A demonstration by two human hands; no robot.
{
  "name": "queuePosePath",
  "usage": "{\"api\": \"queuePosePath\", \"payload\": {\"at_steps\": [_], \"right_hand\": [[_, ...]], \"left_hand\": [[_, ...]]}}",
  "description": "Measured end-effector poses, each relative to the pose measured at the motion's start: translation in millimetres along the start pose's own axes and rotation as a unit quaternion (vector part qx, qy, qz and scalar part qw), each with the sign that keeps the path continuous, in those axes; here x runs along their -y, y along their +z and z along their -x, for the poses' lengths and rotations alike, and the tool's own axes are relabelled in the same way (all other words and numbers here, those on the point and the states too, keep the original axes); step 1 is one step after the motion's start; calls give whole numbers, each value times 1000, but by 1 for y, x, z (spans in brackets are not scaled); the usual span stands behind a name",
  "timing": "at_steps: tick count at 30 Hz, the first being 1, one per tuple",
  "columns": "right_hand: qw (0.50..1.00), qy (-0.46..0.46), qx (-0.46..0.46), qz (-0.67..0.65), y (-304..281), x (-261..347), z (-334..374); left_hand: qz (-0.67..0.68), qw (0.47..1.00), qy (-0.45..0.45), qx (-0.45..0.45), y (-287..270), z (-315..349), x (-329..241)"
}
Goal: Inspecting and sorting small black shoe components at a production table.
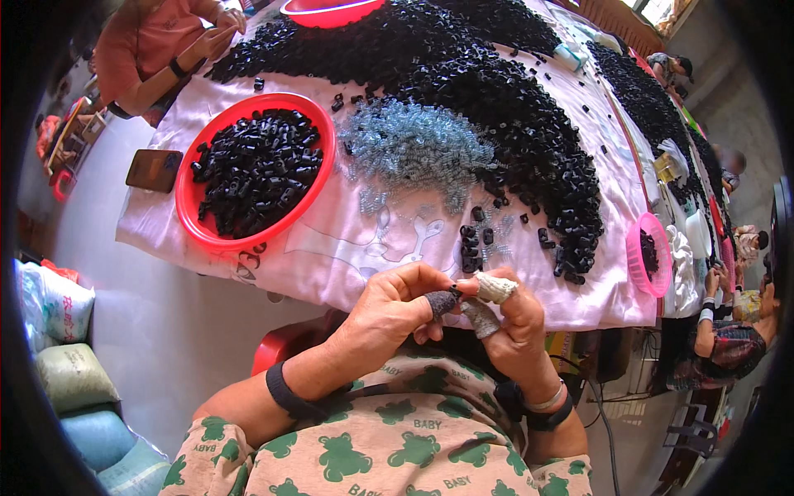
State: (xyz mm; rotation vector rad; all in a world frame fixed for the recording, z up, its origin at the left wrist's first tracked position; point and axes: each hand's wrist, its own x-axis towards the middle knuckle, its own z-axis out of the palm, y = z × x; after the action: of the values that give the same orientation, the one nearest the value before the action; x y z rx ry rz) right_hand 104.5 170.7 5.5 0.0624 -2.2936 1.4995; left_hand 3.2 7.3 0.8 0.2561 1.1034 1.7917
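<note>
My two hands meet at the near edge of a table covered with pink cloth (331, 236). A small black piece (455, 289) is pinched between their fingertips, largely hidden by the fingers. My left hand (382, 304) has a dark cover on its thumb. White and grey covers wrap the finger and thumb of my right hand (517, 326). Just beyond the fingertips, several black plastic parts (470, 248) stand in a short row. Behind them lies a heap of tiny pale-blue shiny pieces (413, 149), too fine to name surely.
A red basin (331, 140) of black parts stands on the left, beside a phone (155, 169). A large pile of black parts (538, 149) spreads across the table. A pink basket (649, 255) sits right. Another person's hands (219, 35) work at far left; sacks (76, 378) lie on the floor.
</note>
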Motion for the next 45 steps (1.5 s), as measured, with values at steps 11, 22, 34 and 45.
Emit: {"api": "queuePosePath", "payload": {"at_steps": [11, 22, 34, 45], "right_hand": [[975, 56, -79, 200, -9, -12, -3], [921, 44, -182, 340, -67, -48, -22], [854, -9, -43, 518, -56, -36, -26], [893, 99, -19, 439, -69, -19, -11]], "left_hand": [[-12, 999, -8, -34, -7, -4, 3], [18, 999, -8, -31, -9, -7, 3], [-23, 999, -14, -23, -10, -7, 3], [-46, 998, -26, -16, -11, -4, -1]]}}
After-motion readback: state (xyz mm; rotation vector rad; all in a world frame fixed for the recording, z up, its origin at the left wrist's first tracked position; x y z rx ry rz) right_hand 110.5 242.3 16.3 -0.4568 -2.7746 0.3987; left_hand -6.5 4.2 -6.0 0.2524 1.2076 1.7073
